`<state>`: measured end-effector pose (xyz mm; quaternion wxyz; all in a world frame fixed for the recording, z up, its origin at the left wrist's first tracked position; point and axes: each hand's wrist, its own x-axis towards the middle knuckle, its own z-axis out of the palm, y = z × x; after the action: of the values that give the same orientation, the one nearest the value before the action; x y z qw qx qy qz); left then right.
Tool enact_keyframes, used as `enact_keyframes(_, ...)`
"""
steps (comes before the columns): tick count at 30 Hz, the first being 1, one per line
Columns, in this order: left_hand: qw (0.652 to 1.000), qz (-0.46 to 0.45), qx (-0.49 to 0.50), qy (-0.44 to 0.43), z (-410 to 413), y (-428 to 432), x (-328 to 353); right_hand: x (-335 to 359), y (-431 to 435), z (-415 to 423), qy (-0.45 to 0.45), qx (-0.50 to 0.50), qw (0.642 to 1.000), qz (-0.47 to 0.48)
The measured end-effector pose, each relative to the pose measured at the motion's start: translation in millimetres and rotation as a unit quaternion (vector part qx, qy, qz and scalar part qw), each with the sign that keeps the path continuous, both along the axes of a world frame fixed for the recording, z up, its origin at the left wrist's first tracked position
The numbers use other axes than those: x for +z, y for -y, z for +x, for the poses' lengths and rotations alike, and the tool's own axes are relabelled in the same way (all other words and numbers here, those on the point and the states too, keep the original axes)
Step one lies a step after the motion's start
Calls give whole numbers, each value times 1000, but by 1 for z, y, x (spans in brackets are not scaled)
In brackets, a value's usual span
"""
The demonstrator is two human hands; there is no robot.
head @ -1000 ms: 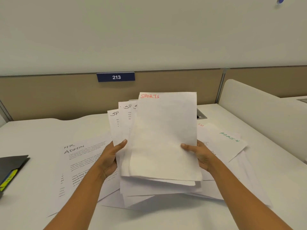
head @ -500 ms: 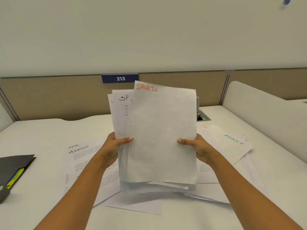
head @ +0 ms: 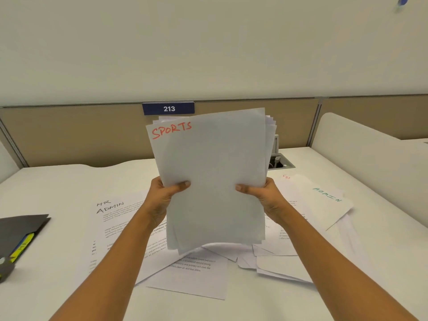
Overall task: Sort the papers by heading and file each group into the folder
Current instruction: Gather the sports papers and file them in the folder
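Observation:
I hold a stack of white sheets upright above the desk, its front sheet headed SPORTS in red. My left hand grips the stack's left edge and my right hand grips its right edge, thumbs on the front. Below lie loose papers: one headed HR ADMIN at the left, one headed ADMIN in green at the right, and several more under my arms. A dark grey folder with yellow and blue tabs lies at the left edge.
The white desk ends at a tan partition with a blue 213 sign. A cable port sits behind the stack. A white curved divider borders the right side.
Both hands have lifted the SPORTS stack off the desk and stood it upright. The sheets that fanned out behind the front one are now squared together.

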<state>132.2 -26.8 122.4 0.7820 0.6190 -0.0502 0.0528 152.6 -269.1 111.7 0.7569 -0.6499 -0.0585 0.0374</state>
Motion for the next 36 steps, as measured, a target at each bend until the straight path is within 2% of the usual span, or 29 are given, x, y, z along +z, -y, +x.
enact_keyframes(4, 1000, -12, 11, 16, -3, -3, -1, 0, 1, -2, 26, 5, 1000, 5)
enact_keyframes(11, 998, 9, 41, -49, -17, 4, -43, -43, -4, -18, -6, -30, 999, -9)
enact_keyframes(18, 998, 17, 67, -16, -13, 8, -29, -27, -4, -12, 13, -53, 998, -6)
enact_keyframes(26, 996, 52, 60, -31, -16, 11, -37, -37, -5, -19, 5, -56, 998, 15)
enact_keyframes(31, 996, 11, 88, -22, -14, 15, -31, -27, -15, -17, 10, -78, 997, 25)
enact_keyframes(36, 997, -22, 73, -20, -17, 10, -36, -30, -13, -18, 7, -80, 997, 16)
